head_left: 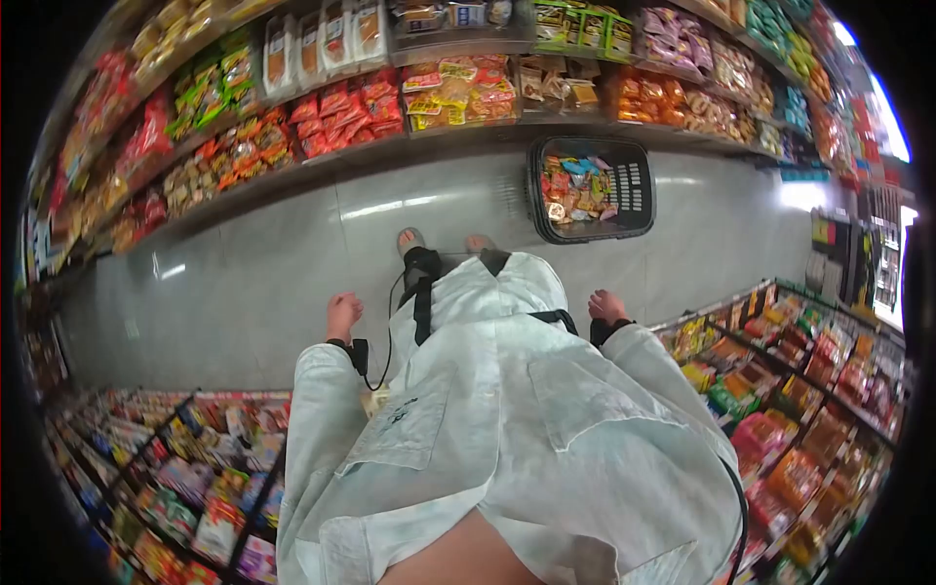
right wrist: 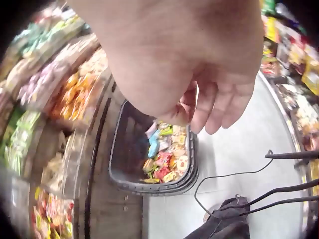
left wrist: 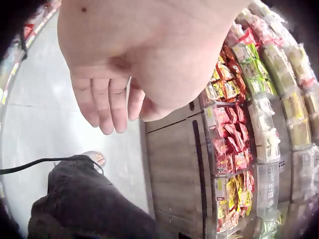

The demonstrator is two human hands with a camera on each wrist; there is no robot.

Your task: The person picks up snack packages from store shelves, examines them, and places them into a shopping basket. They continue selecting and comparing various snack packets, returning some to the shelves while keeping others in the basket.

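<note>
Both hands hang at the person's sides, holding nothing. The left hand is over the floor left of the light jacket; in the left wrist view the left hand has relaxed, nearly straight fingers. The right hand hangs at the jacket's other side, nearest the black basket. In the right wrist view the right hand shows loosely bent fingers, with the basket beyond and below it. Small colourful wrapped packets lie inside the basket, which stands on the floor by the shelf.
Shelves of packaged snacks run across the front, with red packets beside the left hand in the left wrist view. More displays stand behind on the left and right. Grey tiled floor lies between. Thin black cables hang near the legs.
</note>
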